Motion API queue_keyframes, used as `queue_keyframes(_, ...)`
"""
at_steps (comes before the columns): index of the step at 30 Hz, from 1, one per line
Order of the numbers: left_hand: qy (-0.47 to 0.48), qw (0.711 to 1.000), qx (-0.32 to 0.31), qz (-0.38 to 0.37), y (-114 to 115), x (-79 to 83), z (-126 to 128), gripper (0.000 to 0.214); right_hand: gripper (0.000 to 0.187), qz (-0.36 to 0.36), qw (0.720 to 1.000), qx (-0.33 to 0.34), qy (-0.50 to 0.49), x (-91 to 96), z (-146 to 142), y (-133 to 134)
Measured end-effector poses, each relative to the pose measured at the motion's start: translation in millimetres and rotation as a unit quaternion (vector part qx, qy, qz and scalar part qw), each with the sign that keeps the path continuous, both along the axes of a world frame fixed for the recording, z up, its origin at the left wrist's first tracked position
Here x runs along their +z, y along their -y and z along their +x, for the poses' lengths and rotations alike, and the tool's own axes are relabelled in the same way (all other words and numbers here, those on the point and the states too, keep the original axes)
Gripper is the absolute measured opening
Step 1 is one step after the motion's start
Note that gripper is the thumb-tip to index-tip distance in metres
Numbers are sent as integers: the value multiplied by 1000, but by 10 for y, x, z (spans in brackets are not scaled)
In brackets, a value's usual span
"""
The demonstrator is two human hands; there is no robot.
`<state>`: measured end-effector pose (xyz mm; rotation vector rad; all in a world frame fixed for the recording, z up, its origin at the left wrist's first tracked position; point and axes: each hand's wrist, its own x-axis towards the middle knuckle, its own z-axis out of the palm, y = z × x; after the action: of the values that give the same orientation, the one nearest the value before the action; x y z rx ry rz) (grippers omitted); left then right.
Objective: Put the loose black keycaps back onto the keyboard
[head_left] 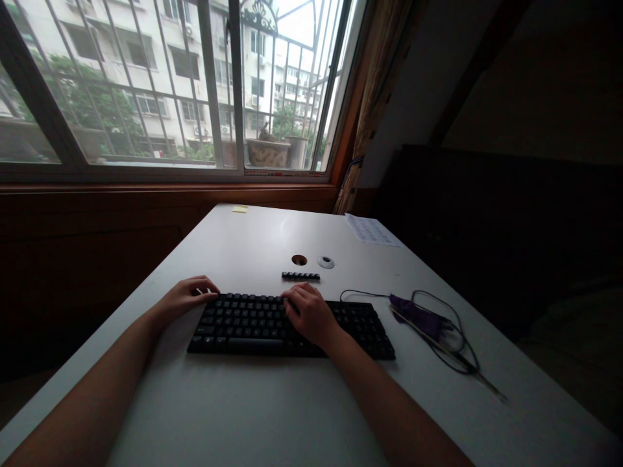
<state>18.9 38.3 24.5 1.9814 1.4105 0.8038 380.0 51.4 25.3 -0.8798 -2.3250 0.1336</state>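
Observation:
A black keyboard point(248, 319) lies flat across the middle of the white table. My left hand point(187, 297) is at its top left corner, thumb and fingertips closing on the edge there. Over the upper middle keys rests my right hand point(309, 312), its fingers bent and pressed together at the top row. Whatever is under or between those fingertips is hidden by the hand. Just beyond the keyboard a short row of loose black keycaps point(300, 276) sits on the table, close past my right hand.
Right of the keyboard lie a looped black cable point(460, 318), a purple cloth point(423, 319) and a thin rod point(487, 387). Farther back are a round table hole point(299, 260), its white ring cover point(326, 262), a printed sheet point(372, 230) and a yellow note point(239, 209).

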Motion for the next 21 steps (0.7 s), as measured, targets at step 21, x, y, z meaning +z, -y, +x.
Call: queue_keyframes(21,-1,1000,-4,8,-18,-28,-16,34,44,-9,999,-20,-27,15,20,4)
